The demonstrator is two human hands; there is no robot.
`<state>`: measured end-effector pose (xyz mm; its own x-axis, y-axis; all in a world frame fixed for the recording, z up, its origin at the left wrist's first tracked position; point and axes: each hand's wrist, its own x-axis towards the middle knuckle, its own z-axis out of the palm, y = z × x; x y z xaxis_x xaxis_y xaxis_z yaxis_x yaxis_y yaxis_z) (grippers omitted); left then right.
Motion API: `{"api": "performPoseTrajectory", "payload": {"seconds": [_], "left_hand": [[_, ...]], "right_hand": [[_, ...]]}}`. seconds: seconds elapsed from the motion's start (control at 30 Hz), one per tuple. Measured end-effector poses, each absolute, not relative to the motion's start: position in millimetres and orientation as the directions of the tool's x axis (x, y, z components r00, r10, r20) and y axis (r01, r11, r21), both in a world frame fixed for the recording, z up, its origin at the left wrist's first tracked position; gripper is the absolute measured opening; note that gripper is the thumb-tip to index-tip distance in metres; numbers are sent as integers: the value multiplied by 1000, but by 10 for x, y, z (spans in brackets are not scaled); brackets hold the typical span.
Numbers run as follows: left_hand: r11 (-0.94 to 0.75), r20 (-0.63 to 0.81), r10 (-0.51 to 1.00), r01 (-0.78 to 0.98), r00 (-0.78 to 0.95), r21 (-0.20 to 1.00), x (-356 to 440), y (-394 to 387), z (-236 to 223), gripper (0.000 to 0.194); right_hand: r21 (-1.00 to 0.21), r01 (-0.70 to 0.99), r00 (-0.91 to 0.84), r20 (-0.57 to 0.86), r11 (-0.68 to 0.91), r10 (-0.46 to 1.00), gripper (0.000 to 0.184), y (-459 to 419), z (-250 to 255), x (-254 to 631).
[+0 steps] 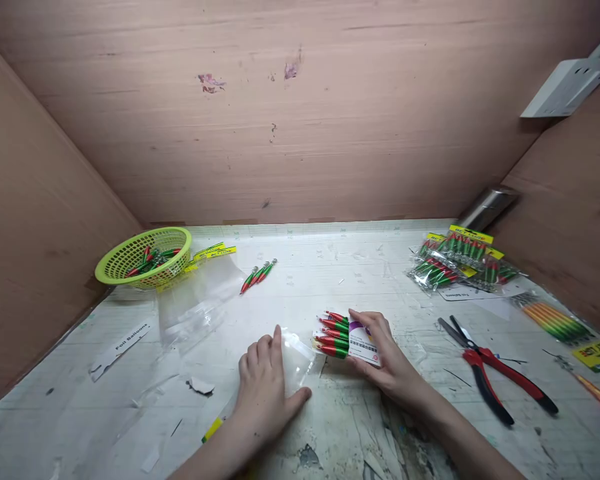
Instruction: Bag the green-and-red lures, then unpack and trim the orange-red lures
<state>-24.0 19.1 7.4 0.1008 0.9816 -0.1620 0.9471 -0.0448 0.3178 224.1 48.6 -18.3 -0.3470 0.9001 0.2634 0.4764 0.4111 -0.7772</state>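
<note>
My left hand [265, 373] rests on a clear plastic bag [296, 357], holding it between the stretched forefinger and the thumb, with the bag's mouth facing right. A yellow strip [212, 429] shows at the bag's other end, under the left wrist. In my right hand [385, 353] is a white printed card [363, 345] with a row of red-and-green fishing lures [334, 335] sticking out to the left. Their tips are at the bag's mouth; whether any is inside I cannot tell. The right thumb and fingers close on the card's edges.
At the left, a yellow-green basket [143, 235] holds more lures, beside flat clear bags [195, 300]. Several loose lures [258, 276] lie mid-table. At the right are filled packs [460, 260], red-handled pliers [497, 373], a metal flask [487, 208] and a pack of orange-green sticks [555, 320].
</note>
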Motion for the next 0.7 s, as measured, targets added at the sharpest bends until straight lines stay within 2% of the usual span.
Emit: {"api": "performPoseTrajectory", "payload": {"seconds": [0.13, 0.17, 0.27, 0.33, 0.4, 0.6, 0.7], "left_hand": [[-343, -122, 889, 817, 442, 463, -418, 334, 111, 80], [-406, -105, 854, 779, 510, 478, -458, 409, 142, 71], [-551, -76, 760, 702, 645, 451, -528, 662, 233, 34], [-620, -93, 694, 659, 714, 425, -539, 818, 257, 22], [-654, -116, 651, 632, 750, 416, -542, 938, 249, 18], [-658, -182, 559, 566, 809, 497, -589, 1053, 216, 28], [-677, -228, 541, 579, 810, 454, -595, 1031, 226, 20]], "right_hand": [[-765, 434, -431, 288, 476, 855, 60, 465, -203, 2235], [-762, 426, -457, 285, 489, 843, 60, 464, -209, 2231], [-750, 428, -495, 272, 504, 825, 59, 472, -217, 2209], [-727, 459, -488, 274, 511, 829, 58, 484, -223, 2191], [-701, 493, -479, 276, 515, 833, 57, 493, -236, 2175], [-638, 541, -503, 277, 548, 819, 55, 485, -297, 2146], [-610, 543, -536, 277, 577, 798, 56, 473, -289, 2110]]}}
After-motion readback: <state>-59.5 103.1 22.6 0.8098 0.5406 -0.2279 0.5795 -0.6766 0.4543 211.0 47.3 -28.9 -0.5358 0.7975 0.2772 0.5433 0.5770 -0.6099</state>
